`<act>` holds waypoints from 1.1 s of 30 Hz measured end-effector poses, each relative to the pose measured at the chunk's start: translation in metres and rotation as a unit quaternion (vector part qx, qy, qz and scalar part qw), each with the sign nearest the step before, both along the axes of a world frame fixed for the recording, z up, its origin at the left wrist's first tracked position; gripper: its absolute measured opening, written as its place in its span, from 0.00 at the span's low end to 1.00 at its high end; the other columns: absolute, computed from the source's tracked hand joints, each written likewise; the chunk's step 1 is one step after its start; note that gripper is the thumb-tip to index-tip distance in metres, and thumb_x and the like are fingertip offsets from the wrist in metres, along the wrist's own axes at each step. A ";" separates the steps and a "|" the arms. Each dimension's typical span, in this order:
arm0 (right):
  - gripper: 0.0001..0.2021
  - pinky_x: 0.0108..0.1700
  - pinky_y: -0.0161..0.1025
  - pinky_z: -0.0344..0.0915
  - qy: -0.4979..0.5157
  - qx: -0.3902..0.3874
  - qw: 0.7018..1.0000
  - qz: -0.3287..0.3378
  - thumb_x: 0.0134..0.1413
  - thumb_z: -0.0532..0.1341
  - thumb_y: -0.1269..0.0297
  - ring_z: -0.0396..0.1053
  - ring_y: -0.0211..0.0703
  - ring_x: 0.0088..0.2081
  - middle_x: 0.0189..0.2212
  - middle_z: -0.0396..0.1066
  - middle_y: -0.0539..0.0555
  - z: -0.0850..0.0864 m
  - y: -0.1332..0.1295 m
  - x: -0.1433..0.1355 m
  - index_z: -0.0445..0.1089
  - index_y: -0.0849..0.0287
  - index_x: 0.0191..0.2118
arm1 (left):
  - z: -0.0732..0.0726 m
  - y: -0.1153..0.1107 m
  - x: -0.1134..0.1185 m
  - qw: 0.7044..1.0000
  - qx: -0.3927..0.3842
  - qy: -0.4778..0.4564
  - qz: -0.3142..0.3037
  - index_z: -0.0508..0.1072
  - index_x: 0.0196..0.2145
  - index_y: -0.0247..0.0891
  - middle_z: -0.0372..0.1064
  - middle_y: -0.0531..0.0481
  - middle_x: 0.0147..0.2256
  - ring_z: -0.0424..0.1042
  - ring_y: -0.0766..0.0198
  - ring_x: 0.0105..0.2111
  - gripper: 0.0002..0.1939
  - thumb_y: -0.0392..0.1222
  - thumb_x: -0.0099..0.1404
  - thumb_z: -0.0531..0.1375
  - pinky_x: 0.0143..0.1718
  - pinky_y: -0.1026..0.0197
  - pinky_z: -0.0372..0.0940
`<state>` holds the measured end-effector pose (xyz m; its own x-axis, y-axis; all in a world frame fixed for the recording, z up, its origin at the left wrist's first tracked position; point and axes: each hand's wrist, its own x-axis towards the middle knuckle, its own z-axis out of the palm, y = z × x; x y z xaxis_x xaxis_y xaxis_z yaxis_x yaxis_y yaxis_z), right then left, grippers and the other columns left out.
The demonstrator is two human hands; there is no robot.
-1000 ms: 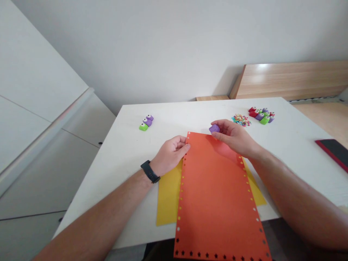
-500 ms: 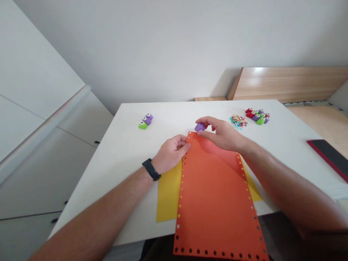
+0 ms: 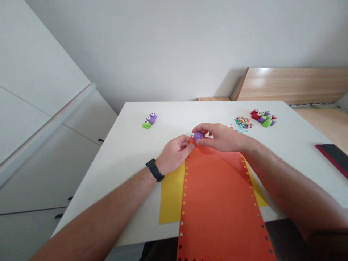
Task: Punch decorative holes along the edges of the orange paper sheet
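An orange sheet of paper (image 3: 217,195) with small star-shaped holes along its edges reaches from the table past its front edge. My left hand (image 3: 178,152), a dark watch on its wrist, pinches the sheet's far left corner. My right hand (image 3: 217,137) grips a purple paper punch (image 3: 198,136) between thumb and fingers. The punch sits at the sheet's far edge, close to the left corner; whether the paper is inside its slot is hidden. A yellow sheet (image 3: 172,197) lies under the orange one and shows on both sides.
On the white table (image 3: 116,156), green and purple punches (image 3: 150,120) stand at the far left. Several red, green and purple punches (image 3: 263,117) cluster at the far right, beside a pile of coloured paper bits (image 3: 243,122). A dark, red-edged flat object (image 3: 333,156) lies at the right edge.
My right hand has brought the purple paper punch from just beyond the orange sheet onto its far edge, near my left hand. The view has shifted slightly.
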<state>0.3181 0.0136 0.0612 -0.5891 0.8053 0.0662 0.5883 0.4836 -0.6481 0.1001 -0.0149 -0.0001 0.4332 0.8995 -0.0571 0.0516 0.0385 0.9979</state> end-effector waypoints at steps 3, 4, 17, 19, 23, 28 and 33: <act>0.19 0.51 0.44 0.69 -0.011 -0.006 1.000 0.009 0.59 0.64 0.60 0.74 0.45 0.45 0.46 0.78 0.55 0.000 0.001 0.000 0.72 0.56 0.55 | -0.002 0.001 -0.001 1.000 0.012 0.017 0.005 0.74 0.44 0.40 0.79 0.48 0.37 0.77 0.60 0.35 0.15 0.53 0.67 0.64 0.36 0.61 0.69; 0.19 0.50 0.44 0.69 -0.012 -0.007 1.000 0.007 0.58 0.65 0.60 0.74 0.45 0.44 0.46 0.78 0.54 -0.001 0.001 0.000 0.72 0.56 0.55 | -0.003 0.001 -0.001 1.000 0.012 0.018 0.007 0.74 0.44 0.40 0.79 0.48 0.37 0.77 0.60 0.35 0.15 0.54 0.68 0.64 0.36 0.61 0.69; 0.13 0.42 0.39 0.67 -0.007 -0.032 0.999 0.005 0.57 0.64 0.61 0.72 0.41 0.38 0.39 0.78 0.52 -0.002 0.004 -0.002 0.74 0.57 0.48 | -0.001 0.001 -0.003 1.000 -0.004 0.016 0.012 0.74 0.47 0.40 0.80 0.48 0.39 0.78 0.59 0.37 0.17 0.53 0.66 0.65 0.37 0.60 0.69; 0.12 0.42 0.39 0.67 -0.004 -0.032 0.999 0.008 0.57 0.64 0.62 0.72 0.41 0.38 0.38 0.77 0.52 -0.002 0.004 -0.002 0.74 0.57 0.47 | 0.000 0.001 -0.002 1.000 -0.003 0.019 0.021 0.74 0.47 0.40 0.80 0.49 0.36 0.78 0.59 0.35 0.18 0.53 0.66 0.65 0.35 0.61 0.69; 0.12 0.41 0.38 0.66 -0.007 -0.032 0.999 0.006 0.57 0.64 0.62 0.72 0.42 0.37 0.37 0.77 0.52 -0.002 0.004 -0.002 0.74 0.57 0.46 | 0.002 0.000 -0.001 0.999 -0.002 0.024 0.029 0.73 0.46 0.39 0.80 0.49 0.35 0.77 0.59 0.33 0.19 0.54 0.65 0.66 0.33 0.61 0.67; 0.11 0.40 0.38 0.65 -0.023 -0.032 0.999 0.002 0.57 0.64 0.61 0.71 0.42 0.37 0.37 0.77 0.52 0.000 0.003 -0.003 0.75 0.57 0.45 | 0.000 0.000 -0.002 0.999 0.003 0.033 0.024 0.73 0.47 0.40 0.81 0.47 0.39 0.79 0.57 0.37 0.17 0.53 0.66 0.65 0.37 0.59 0.69; 0.10 0.40 0.38 0.64 -0.024 -0.029 0.999 0.000 0.57 0.63 0.63 0.71 0.41 0.36 0.36 0.76 0.51 0.000 0.002 -0.005 0.75 0.58 0.44 | -0.002 0.000 -0.003 0.998 0.018 0.048 0.020 0.73 0.48 0.40 0.81 0.47 0.39 0.78 0.57 0.37 0.17 0.52 0.68 0.63 0.37 0.59 0.70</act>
<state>0.3133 0.0156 0.0614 -0.5897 0.8075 -0.0095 0.6195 0.4448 -0.6468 0.0973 -0.0145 -0.0018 0.3915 0.9180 -0.0631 0.1460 0.0057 0.9893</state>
